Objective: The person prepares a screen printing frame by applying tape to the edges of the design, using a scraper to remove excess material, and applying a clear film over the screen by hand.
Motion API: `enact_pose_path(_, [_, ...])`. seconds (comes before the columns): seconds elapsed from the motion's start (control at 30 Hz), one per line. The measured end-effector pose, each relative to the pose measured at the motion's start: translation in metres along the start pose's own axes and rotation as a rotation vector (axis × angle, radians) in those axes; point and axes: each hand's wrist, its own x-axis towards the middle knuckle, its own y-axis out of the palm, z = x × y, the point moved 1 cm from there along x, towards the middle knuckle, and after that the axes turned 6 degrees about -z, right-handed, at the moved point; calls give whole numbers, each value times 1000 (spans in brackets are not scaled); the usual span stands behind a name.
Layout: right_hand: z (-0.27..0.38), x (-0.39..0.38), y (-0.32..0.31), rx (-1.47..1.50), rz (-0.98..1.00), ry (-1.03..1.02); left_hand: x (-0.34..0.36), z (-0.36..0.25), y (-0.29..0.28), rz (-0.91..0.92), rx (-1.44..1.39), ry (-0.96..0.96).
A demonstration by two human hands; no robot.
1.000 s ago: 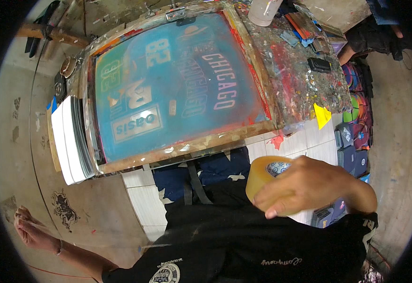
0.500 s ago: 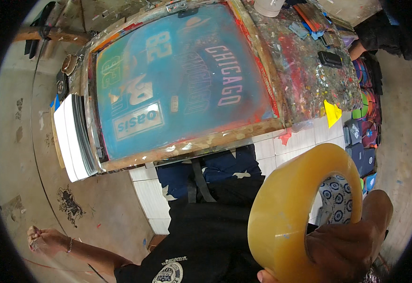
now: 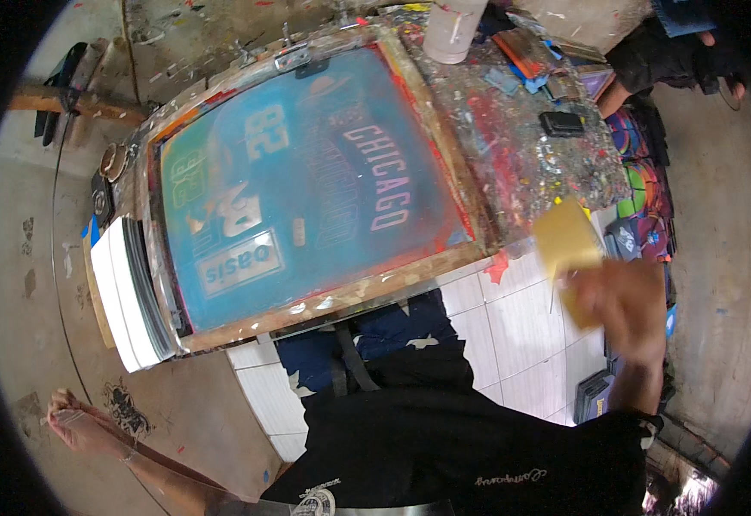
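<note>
My right hand, blurred by motion, is closed on a roll of yellowish clear packing tape out to the right, off the table's near right corner. At the far left, my left hand is held low with its fingers pinched together. A faint see-through strip of tape shows along the lower edge, and a similar sheen runs by the left fingers, which seem to grip its end. Between the arms, ahead of me, a wood-framed printing screen with blue mesh lies on the table.
The paint-spattered table holds a white container, a black case and wood-handled tools. A stack of white sheets stands at the screen's left. Folded goods line the right; another person is at far right.
The right hand with the tape roll has moved from close before me out and away toward the table's right corner. My left hand stays far left. The view has shifted slightly.
</note>
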Motion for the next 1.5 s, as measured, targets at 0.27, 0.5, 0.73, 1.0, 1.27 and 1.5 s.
enact_pose_path(0.27, [-198,93,-41,-467,-379,138,-32,43,95,515,-302,-311])
enact_pose_path(0.5, [-264,130,-32,-1009,-303,115,-39,43,170,469,-262,-389])
enact_pose_path(0.73, [-226,117,-20,-824,-395,298,-14,69,205,681,-440,-486])
enact_pose_path(1.0, [4,11,24,704,-345,-580,-76,3,298,638,-895,-840])
enact_pose_path(1.27, [17,-4,45,1182,-405,-694,-101,-8,357,602,-1322,-1044])
enact_pose_path(1.5, [-8,-10,50,1267,-300,-654,-104,-5,377,523,-1313,-1003])
